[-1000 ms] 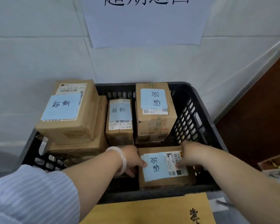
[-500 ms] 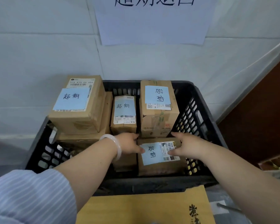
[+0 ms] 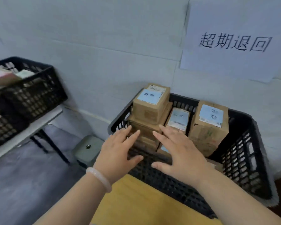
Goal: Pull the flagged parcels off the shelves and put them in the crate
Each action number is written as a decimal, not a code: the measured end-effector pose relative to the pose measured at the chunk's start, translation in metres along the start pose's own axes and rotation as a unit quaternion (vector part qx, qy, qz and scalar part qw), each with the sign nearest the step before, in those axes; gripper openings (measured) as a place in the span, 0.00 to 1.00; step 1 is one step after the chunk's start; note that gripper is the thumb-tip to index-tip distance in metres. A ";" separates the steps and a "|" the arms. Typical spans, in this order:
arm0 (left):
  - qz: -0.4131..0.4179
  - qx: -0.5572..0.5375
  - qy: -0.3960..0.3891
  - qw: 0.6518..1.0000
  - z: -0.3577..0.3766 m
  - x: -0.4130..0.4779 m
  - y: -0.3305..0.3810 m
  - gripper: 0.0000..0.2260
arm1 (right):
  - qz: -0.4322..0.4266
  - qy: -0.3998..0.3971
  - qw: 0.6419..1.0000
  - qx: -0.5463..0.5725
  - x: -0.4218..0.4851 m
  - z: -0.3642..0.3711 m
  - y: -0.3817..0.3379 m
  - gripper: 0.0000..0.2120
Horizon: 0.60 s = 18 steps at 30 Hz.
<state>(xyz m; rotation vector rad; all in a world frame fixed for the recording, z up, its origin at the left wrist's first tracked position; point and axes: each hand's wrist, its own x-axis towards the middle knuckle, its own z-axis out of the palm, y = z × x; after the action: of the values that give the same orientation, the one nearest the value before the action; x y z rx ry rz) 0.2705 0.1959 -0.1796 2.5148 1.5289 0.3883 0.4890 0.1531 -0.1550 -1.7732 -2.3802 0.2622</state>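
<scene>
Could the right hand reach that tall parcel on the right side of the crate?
Probably yes. The right hand is open and empty, and the tall parcel stands just beside it in the crate, top uncovered, with nothing between them.

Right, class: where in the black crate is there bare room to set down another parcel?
Looks bare: the strip between the tall right parcel and the right wall of the crate. Crowded: the back row, left stack beside middle parcel. The left hand and right hand hide the front.
</scene>
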 end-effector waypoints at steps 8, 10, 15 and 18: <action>-0.292 0.108 0.101 0.945 -0.034 -0.191 -0.073 0.37 | -0.262 -0.041 0.964 0.026 0.044 0.071 -0.154 0.44; -0.354 0.119 0.109 0.921 -0.041 -0.241 -0.080 0.37 | -0.306 -0.068 0.949 0.043 0.041 0.087 -0.201 0.44; -0.496 0.140 0.160 0.842 -0.064 -0.353 -0.092 0.34 | -0.427 -0.080 0.899 0.056 0.020 0.105 -0.313 0.45; -0.551 0.139 0.174 0.804 -0.076 -0.409 -0.092 0.33 | -0.483 -0.087 0.870 0.052 0.006 0.112 -0.374 0.44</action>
<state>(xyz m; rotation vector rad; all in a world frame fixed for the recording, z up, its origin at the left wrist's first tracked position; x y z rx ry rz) -0.0098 -0.1242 -0.1864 1.2646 2.9871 0.4339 0.1128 0.0487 -0.1756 -0.3599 -2.9459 0.3921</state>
